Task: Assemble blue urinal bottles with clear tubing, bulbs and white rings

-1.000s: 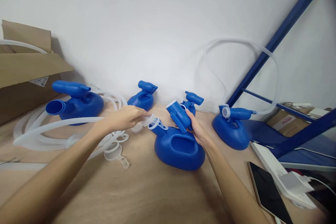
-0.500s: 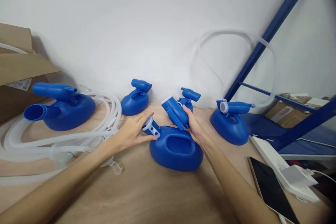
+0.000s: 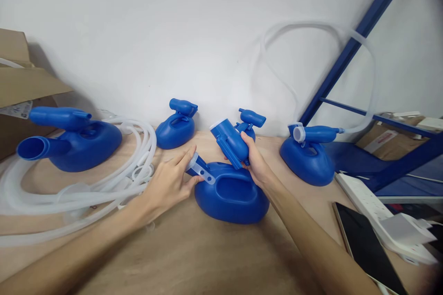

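Note:
A blue plastic urinal bottle [image 3: 232, 214] with a looped handle stands on the table in front of me. My left hand [image 3: 176, 173] grips a translucent white cap [image 3: 201, 171] with a holed strap at the bottle's neck, on its left side. My right hand [image 3: 254, 159] is wrapped around a blue bottle-shaped funnel piece [image 3: 230, 140], tilted above the handle, its wide mouth with a pale rim facing up and left. Whether this piece touches the bottle I cannot tell.
More urinal bottles stand left [image 3: 86, 147], behind [image 3: 175, 131] and right [image 3: 306, 161]; the right one has a clear hose [image 3: 374, 69] attached. Coiled hoses [image 3: 138, 156] lie left by a cardboard box [image 3: 31, 85]. A phone [image 3: 367, 244], power strip [image 3: 367, 198] and blue rack [image 3: 360, 41] are right.
My view has shifted slightly. The white cap's strap now points down to the right across the bottle's neck under my left hand. My right hand keeps its hold on the funnel piece.

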### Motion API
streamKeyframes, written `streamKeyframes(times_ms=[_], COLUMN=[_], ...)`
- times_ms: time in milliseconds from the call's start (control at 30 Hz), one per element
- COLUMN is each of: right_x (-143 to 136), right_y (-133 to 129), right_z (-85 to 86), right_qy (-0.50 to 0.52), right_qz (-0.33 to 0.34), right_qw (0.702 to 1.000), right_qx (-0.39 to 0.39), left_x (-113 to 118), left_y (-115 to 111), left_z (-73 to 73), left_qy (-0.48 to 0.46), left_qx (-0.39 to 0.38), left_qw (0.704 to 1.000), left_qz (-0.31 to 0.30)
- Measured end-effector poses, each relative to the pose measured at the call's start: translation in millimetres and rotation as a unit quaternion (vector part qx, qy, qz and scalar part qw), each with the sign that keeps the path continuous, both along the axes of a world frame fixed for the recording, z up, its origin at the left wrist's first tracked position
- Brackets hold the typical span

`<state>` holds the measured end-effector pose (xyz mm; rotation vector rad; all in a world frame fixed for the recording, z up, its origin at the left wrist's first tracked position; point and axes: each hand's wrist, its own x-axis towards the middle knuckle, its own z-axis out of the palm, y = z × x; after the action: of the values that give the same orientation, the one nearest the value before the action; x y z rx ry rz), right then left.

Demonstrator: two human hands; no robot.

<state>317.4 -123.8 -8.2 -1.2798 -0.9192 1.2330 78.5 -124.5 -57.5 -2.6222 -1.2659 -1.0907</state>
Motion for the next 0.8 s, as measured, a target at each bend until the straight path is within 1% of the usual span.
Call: streamKeyframes(times_ms=[100, 200, 267, 333, 367, 400, 500, 533, 567, 600, 700, 800], right_x=[1, 2, 2, 2, 3, 3, 4, 5, 5, 5, 6, 5], right_y=[1, 2, 2, 1, 1, 2, 2, 2, 2, 2, 2, 1], right_z=[-0.5, -1.1, -1.7, -2.9, -3.7, -4.7, -7.3, -7.8, -8.1, -8.1, -7.4, -6.9], right_qy=[-0.005, -0.019, -0.019, -0.01, -0.006, -0.002, -0.003, -0.006, -0.009, -0.011, -0.012, -0.006], right_qz=[-0.012, -0.012, -0.006, 0.001, 0.003, 0.004, 0.004, 0.007, 0.012, 0.016, 0.023, 0.023], right_qw=[1.0, 1.0, 1.0, 1.0, 1.0, 1.0, 1.0, 1.0, 1.0, 1.0, 1.0, 1.0], right_qx=[0.006, 0.006, 0.009, 0.012, 0.011, 0.009, -0.005, -0.008, -0.01, -0.01, -0.005, -0.009], left_x=[8, 15, 15, 10, 5, 0, -16, -19, -21, -21, -16, -7], left_y=[-10, -16, -17, -14, -11, -7, 6, 10, 14, 18, 26, 28], left_z=[-2.3, -4.4, -1.6, 6.5, 12.3, 18.8, 35.5, 38.1, 38.7, 37.3, 25.6, 15.1], left_qy=[-0.005, 0.019, 0.05, 0.088, 0.108, 0.132, 0.211, 0.231, 0.247, 0.257, 0.273, 0.266], left_qx=[-0.023, -0.032, -0.029, -0.028, -0.027, -0.024, 0.023, 0.043, 0.064, 0.082, 0.132, 0.173], left_qw=[0.998, 0.996, 0.994, 0.991, 0.99, 0.989, 0.974, 0.966, 0.958, 0.954, 0.949, 0.946], left_qz=[0.051, 0.083, 0.096, 0.098, 0.088, 0.061, -0.075, -0.112, -0.133, -0.133, -0.092, -0.07])
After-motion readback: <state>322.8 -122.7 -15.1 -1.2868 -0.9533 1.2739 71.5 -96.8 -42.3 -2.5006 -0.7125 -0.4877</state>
